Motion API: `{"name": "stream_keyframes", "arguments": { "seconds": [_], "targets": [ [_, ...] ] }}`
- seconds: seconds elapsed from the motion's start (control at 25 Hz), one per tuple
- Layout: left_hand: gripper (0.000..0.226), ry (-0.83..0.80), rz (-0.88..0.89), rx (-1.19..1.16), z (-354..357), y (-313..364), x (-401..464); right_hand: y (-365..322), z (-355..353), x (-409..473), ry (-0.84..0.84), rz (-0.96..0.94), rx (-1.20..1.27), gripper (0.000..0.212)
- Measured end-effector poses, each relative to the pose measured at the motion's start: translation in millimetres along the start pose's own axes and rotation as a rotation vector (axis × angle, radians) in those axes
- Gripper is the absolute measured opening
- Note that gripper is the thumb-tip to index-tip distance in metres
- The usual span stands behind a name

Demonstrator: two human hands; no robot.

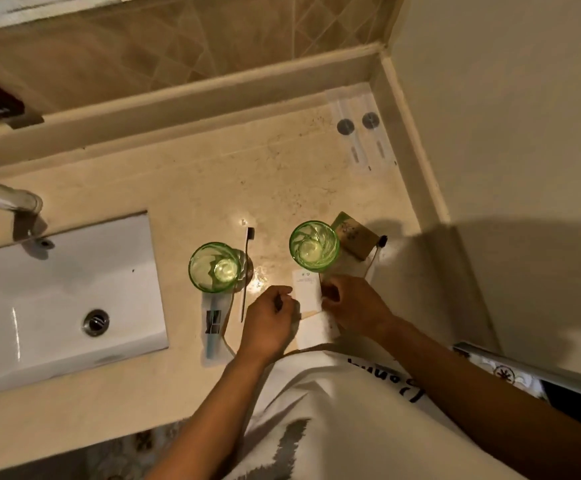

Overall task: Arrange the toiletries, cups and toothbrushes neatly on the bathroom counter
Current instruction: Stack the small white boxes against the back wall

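Beige counter (185, 188) meets sink (57, 299), tiled wall (212, 39).

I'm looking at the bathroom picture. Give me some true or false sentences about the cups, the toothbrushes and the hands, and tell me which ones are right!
1. Two green cups stand upright on the counter. True.
2. A toothbrush stands inside the left cup. False: the dark-headed toothbrush lies flat on the counter beside that cup.
3. Both hands, left and right, are at the white packet between them. True.
4. The sink is to the right of the cups. False: it is to their left.
5. Two wrapped items with round grey caps lie in the far right corner. True.
6. The right cup lies tipped over. False: it stands upright.
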State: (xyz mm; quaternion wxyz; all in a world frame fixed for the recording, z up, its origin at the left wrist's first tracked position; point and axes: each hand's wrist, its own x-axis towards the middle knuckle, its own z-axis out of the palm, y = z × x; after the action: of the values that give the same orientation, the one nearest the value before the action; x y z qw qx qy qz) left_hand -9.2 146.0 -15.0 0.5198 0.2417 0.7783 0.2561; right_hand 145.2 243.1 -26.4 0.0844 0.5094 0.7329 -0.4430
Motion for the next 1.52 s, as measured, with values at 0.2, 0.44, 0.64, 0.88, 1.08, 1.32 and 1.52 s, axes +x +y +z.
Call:
{"name": "stream_keyframes", "arguments": {
  "seconds": [0.2,0.44,0.64,0.88,1.08,1.32,1.52],
  "targets": [
    [0.047,-0.002,-0.02,-0.031,-5,7,-6,-11,14,3,0.027,0.114,0.153,0.029],
    [0.02,0.072,-0.1,-0.23,-24,-13,-21,-25,15,-10,-0.034,0.029,0.185,0.028],
    [0.031,0.139,-0.083,-0.426,-42,-7,-43,-45,22,-22,-0.027,0.007,0.319,0.022],
    [0.032,0.195,0.071,-0.478,-63,21,-49,-66,-4,-31,0.136,-0.181,0.351,0.013],
    [0.035,0.154,0.171,-0.455,-65,62,-16,-77,-34,-5,0.29,-0.265,0.259,0.021],
    [0.029,0.007,0.197,-0.291,-61,109,28,-73,-84,29,0.244,-0.042,0.626,0.043],
    [0.032,0.055,0.151,-0.328,-51,146,72,-61,-103,64,0.183,0.059,0.719,0.033]
  ]
}}
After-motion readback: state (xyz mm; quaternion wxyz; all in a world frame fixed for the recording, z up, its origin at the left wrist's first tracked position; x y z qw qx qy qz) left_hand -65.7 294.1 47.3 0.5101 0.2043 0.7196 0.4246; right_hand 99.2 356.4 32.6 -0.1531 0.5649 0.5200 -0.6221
